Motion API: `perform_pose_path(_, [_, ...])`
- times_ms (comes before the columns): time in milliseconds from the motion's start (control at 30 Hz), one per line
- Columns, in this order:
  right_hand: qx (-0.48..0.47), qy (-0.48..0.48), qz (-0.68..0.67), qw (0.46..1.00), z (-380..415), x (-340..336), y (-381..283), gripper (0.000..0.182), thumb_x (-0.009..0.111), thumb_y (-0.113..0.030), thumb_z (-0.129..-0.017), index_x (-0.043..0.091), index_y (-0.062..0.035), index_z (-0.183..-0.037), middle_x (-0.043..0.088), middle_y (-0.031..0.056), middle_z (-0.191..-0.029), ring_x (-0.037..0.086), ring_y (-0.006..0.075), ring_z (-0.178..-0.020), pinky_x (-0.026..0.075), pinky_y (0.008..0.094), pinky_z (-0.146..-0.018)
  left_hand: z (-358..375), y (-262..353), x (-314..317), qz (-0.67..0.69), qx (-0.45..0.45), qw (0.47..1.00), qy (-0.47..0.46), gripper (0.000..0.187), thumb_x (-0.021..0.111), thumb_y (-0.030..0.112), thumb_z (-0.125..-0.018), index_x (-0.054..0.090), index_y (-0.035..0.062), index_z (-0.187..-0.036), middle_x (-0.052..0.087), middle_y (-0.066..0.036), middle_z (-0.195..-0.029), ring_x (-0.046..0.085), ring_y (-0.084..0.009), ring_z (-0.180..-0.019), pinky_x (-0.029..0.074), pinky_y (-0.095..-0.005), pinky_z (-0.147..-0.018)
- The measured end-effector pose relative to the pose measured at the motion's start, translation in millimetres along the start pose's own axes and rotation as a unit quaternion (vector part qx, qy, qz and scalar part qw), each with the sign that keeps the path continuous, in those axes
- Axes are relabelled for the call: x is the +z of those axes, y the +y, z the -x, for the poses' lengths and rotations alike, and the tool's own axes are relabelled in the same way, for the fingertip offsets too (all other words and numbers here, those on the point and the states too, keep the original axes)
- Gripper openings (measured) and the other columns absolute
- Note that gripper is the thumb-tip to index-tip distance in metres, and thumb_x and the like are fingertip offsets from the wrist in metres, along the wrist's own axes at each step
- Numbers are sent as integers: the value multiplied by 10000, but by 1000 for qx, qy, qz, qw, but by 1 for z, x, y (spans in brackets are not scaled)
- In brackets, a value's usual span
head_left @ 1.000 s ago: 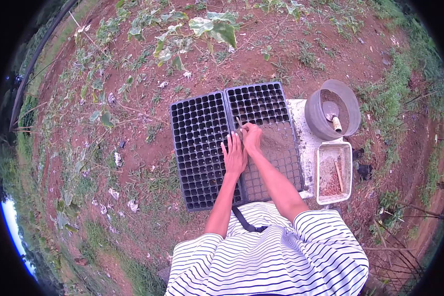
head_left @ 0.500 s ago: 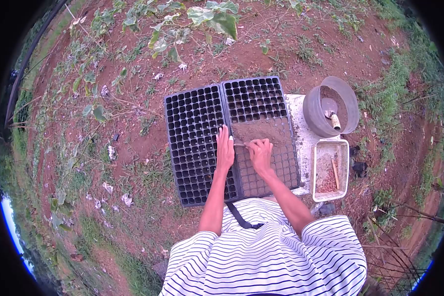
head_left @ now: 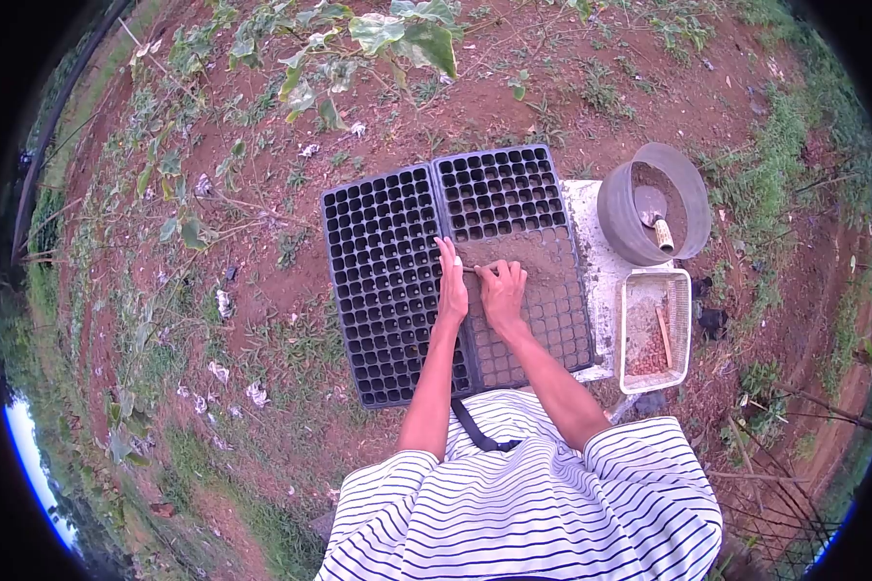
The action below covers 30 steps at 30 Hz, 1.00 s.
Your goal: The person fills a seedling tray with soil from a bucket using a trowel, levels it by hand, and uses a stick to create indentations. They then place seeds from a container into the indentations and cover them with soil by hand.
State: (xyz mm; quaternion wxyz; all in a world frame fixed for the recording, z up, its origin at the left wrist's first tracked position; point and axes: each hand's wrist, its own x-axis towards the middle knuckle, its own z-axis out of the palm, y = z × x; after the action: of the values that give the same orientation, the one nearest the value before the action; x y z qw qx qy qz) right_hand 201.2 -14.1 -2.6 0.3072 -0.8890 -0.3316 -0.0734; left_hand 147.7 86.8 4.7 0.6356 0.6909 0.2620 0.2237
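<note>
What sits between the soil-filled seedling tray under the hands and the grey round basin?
In the head view, only a bare strip of the white board lies between the black soil-filled seedling tray and the grey round basin; nothing rests on that strip.

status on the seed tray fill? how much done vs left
Done: near part of the right tray holds soil. In hand: right hand holds a thin stick at the soil edge; left hand lies flat beside it. Left: its far rows and the whole left tray are empty.
</note>
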Motion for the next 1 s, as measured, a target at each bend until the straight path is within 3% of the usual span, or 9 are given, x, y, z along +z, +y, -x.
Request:
perform_pose_path(200, [26, -5, -3, 1000, -9, 8, -2, 110, 636, -106, -832, 731, -131, -881, 548, 35, -834, 493, 241, -843, 380, 393, -755, -5, -8, 6, 83, -17, 996, 13, 589, 203, 264, -1035, 4, -20, -1511, 2, -178, -1598, 72, -305, -1474, 87, -400, -1192])
perform_pose_path(267, [29, -5, -11, 1000, -10, 8, -1, 114, 636, -99, -826, 733, -126, -881, 548, 36, -831, 495, 243, -840, 382, 394, -753, -8, -21, 5, 55, 66, 993, 77, 602, 225, 266, -1030, 10, -24, -1511, 22, -183, -1597, 117, -321, -1467, 123, -392, -1186])
perform_pose_path(400, [36, 0, -23, 999, -9, 9, -2, 125, 639, -88, -809, 737, -111, -882, 547, 39, -822, 501, 245, -833, 385, 392, -748, 2, -5, 18, 41, 43, 994, 96, 610, 243, 266, -1025, 23, -27, -1512, 42, -186, -1596, 156, -326, -1460, 140, -386, -1181])
perform_pose_path(567, [38, -9, -28, 999, -9, 5, -2, 140, 634, -79, -804, 738, -107, -894, 545, 46, -813, 505, 244, -832, 388, 389, -742, 5, -17, 33, 175, 6, 971, 163, 598, 284, 222, -1007, 86, -26, -1514, 146, -201, -1577, 227, -314, -1443, 177, -381, -1166])
perform_pose_path(700, [50, -8, -33, 998, -12, 6, -7, 145, 632, -71, -803, 734, -101, -902, 534, 55, -804, 503, 250, -826, 391, 390, -744, -5, -22, 34, 132, 18, 979, 156, 558, 281, 208, -1007, 178, -33, -1499, 209, -198, -1559, 240, -296, -1439, 194, -376, -1157])
perform_pose_path(867, [59, -8, -40, 997, -16, 10, -13, 138, 637, -72, -800, 727, -90, -902, 523, 68, -796, 499, 254, -815, 394, 394, -736, -16, -24, 32, 155, 3, 975, 160, 543, 269, 176, -1003, 185, -38, -1495, 214, -179, -1561, 241, -291, -1439, 193, -369, -1160])
perform_pose_path(933, [64, -7, -43, 997, -17, 13, -14, 135, 638, -73, -800, 726, -86, -901, 520, 72, -795, 497, 256, -813, 396, 397, -734, -19, -25, 29, 206, -14, 971, 124, 583, 283, 274, -1016, 133, 33, -1525, 150, -131, -1588, 152, -235, -1469, 102, -361, -1178])
perform_pose_path(1000, [73, -1, -49, 996, -17, 16, -15, 131, 641, -73, -799, 724, -79, -900, 520, 74, -793, 499, 259, -814, 398, 405, -736, -22, -27, 26, 211, -15, 971, 116, 583, 283, 276, -1018, 129, 33, -1526, 144, -125, -1591, 146, -230, -1470, 96, -358, -1180])
